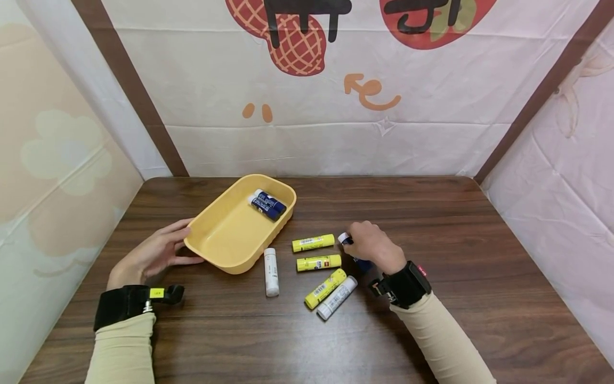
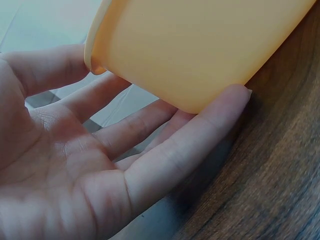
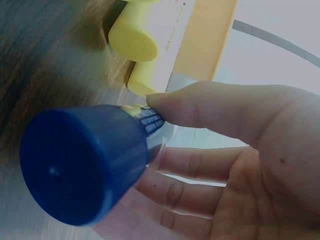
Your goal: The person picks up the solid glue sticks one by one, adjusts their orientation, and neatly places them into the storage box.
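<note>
Brown table (image 1: 455, 224), right hand (image 1: 374, 244) apparently around blue stick (image 3: 80, 162), left hand (image 1: 155, 250) wide against tray (image 1: 225, 229)

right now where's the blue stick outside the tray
In the head view, the blue stick is right of centre, pinched by the right hand; the yellow sticks lie just left of it, and the tray farther left.

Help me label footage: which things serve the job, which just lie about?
Likely in use:
white-ended blue cylindrical tube in right hand
yellow plastic tray, left hand touching
two blue tubes inside

Likely lying about:
three yellow tubes
two whitish tubes
</note>
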`<control>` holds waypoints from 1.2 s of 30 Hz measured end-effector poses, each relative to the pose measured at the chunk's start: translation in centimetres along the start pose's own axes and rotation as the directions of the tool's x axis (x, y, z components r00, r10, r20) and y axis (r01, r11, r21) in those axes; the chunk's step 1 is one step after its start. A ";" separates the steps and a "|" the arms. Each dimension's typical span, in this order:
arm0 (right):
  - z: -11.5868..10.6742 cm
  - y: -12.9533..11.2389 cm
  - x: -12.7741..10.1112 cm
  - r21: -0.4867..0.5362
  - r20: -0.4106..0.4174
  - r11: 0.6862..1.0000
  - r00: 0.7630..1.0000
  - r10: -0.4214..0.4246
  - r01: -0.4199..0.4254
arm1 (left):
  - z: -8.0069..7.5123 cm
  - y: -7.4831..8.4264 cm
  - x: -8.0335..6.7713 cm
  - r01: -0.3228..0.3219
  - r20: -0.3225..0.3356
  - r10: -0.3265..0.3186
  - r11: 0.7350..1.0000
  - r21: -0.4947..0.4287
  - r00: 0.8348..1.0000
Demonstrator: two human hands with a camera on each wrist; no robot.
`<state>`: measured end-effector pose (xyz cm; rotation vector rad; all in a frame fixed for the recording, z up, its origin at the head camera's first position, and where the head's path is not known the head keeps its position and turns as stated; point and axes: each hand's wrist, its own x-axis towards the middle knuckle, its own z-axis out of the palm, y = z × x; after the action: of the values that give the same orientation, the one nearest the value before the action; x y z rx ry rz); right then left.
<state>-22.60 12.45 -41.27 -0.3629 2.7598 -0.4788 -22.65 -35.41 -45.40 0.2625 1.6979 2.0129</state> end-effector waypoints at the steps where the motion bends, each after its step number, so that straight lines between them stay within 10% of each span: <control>1: 0.0 0.0 0.0 0.004 -0.001 1.000 1.000 0.002 -0.002 | 0.0 0.0 0.0 0.001 -0.001 -0.001 1.000 0.001 1.000; 36: -0.7 -0.8 -0.2 0.032 0.019 0.998 0.998 -0.057 0.057 | 0.2 0.1 -0.1 0.035 -0.040 -0.033 0.998 0.050 0.999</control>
<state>-22.48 11.95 -40.27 -0.4375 2.7260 -0.5296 -22.49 -35.29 -45.29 0.2113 1.7672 1.9651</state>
